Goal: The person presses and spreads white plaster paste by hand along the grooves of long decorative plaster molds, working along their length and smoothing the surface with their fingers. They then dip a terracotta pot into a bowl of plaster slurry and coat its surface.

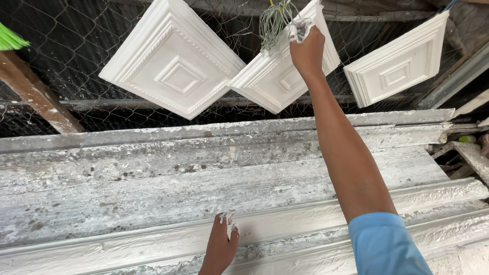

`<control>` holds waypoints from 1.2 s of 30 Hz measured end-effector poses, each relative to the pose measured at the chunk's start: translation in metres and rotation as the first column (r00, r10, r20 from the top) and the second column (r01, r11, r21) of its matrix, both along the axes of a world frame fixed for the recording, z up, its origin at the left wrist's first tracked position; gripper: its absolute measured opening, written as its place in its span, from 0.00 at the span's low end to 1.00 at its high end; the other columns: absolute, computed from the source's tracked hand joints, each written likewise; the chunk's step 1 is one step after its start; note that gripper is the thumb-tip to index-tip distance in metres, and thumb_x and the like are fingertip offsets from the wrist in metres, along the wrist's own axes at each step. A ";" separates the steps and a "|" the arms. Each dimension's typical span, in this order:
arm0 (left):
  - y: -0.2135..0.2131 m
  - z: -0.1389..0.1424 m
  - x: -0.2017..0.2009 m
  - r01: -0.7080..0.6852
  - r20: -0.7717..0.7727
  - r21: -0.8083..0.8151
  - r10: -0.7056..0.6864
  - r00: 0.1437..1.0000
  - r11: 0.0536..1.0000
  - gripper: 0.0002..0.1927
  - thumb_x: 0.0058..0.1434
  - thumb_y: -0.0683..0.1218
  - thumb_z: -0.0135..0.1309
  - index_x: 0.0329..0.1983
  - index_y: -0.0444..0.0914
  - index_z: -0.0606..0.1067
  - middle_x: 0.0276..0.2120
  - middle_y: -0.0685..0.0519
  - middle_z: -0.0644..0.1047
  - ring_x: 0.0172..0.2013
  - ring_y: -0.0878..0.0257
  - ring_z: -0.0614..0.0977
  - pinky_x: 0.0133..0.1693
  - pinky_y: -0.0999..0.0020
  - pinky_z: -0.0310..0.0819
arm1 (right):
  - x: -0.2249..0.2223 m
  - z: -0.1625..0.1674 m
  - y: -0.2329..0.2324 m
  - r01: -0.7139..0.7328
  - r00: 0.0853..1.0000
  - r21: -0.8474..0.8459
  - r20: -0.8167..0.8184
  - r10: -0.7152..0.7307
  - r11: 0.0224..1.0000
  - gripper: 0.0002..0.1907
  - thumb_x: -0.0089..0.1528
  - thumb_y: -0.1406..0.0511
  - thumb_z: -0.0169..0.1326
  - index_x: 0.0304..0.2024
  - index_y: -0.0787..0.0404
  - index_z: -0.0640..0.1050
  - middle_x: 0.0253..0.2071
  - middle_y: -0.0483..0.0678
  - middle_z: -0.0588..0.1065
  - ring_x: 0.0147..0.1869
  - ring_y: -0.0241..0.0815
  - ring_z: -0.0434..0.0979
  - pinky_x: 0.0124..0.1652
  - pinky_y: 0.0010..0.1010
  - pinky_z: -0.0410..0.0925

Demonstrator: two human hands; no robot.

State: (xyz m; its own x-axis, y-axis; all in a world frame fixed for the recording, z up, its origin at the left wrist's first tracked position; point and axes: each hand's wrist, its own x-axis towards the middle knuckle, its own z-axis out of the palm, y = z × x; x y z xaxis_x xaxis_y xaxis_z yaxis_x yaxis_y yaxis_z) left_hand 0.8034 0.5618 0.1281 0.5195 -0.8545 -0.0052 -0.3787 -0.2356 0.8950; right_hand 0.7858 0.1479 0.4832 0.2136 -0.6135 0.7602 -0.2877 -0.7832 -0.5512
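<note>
My right hand (307,45) reaches up to the middle white square plaster tile (277,81) hanging from the wire mesh, with plaster-smeared fingers closed at its top corner beside a bundle of pale wire (272,23). My left hand (221,243) rests flat, fingers apart, on a long plaster-caked moulding form (153,239) at the bottom. Two more white square tiles hang on the mesh, one at the left (173,58) and one at the right (397,63).
Chain-link wire mesh (76,35) spans the back, above a horizontal metal pipe (102,104). A brown wooden post (35,94) leans at left with green broom bristles (10,38) above it. Long grey plaster-crusted moulds (204,173) fill the foreground; scrap wood (471,158) lies at right.
</note>
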 end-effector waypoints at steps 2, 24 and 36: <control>0.000 0.005 -0.001 0.005 -0.086 0.107 0.004 0.996 0.994 0.31 0.63 0.48 0.50 0.70 0.38 0.63 0.66 0.42 0.64 0.44 0.43 0.80 0.49 0.56 0.76 | 0.003 0.006 0.001 -0.001 0.998 0.010 0.058 0.000 1.000 0.12 0.62 0.71 0.57 0.49 0.65 0.77 0.47 0.53 0.78 0.52 0.46 0.81 0.52 0.38 0.71; -0.026 0.031 0.018 -0.233 -0.085 -0.353 0.217 0.972 0.906 0.15 0.64 0.38 0.54 0.54 0.30 0.73 0.52 0.42 0.71 0.38 0.58 0.80 0.24 0.71 0.74 | -0.080 -0.452 0.234 -0.418 0.889 0.889 0.357 0.288 0.188 0.34 0.63 0.77 0.47 0.70 0.62 0.54 0.58 0.53 0.75 0.55 0.42 0.75 0.47 0.32 0.68; -0.012 -0.031 0.021 -0.246 -0.139 -0.283 0.214 0.967 0.927 0.07 0.66 0.39 0.52 0.35 0.27 0.74 0.32 0.44 0.77 0.24 0.58 0.78 0.26 0.65 0.72 | -0.092 -0.456 0.247 -0.408 0.862 0.452 -0.094 0.498 0.793 0.17 0.61 0.76 0.54 0.51 0.57 0.73 0.53 0.49 0.77 0.52 0.39 0.79 0.54 0.33 0.70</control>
